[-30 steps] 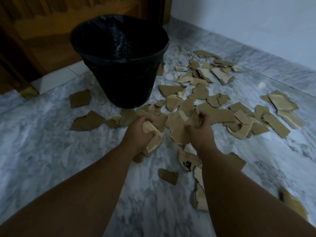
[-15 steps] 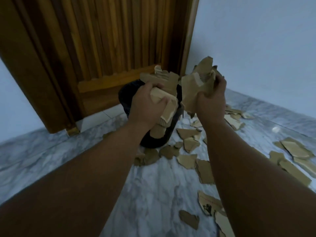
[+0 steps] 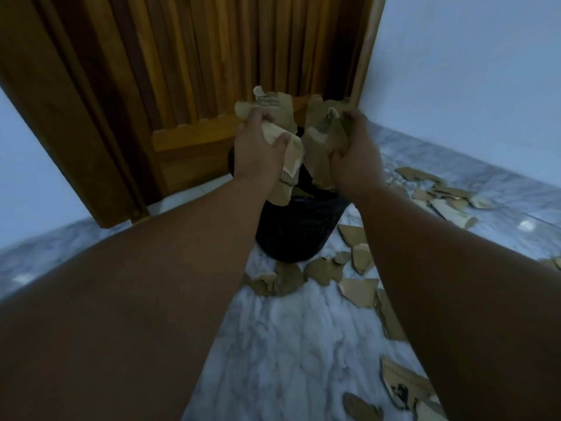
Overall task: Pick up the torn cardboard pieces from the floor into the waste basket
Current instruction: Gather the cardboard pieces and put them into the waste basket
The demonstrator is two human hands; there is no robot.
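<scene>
Both my hands are raised over the black waste basket (image 3: 299, 235), which stands on the marble floor in front of the wooden door. My left hand (image 3: 258, 153) grips a bunch of torn brown cardboard pieces (image 3: 277, 112). My right hand (image 3: 356, 156) grips a second bunch of cardboard (image 3: 323, 132) right beside it. The lowest pieces hang at the basket's mouth, and my hands hide most of its rim. Several more torn cardboard pieces (image 3: 359, 288) lie on the floor at the basket's foot and to the right.
A wooden slatted door (image 3: 194, 71) rises directly behind the basket. Pale walls (image 3: 470, 71) close the corner on the right. More cardboard scraps (image 3: 443, 194) lie along the right wall, and a printed piece (image 3: 402, 382) lies at the lower right on the grey marble floor (image 3: 288, 344).
Both hands lifted their cardboard bunches off the floor and carried them up over the basket. In the last half second they moved closer together and lower toward the basket's mouth.
</scene>
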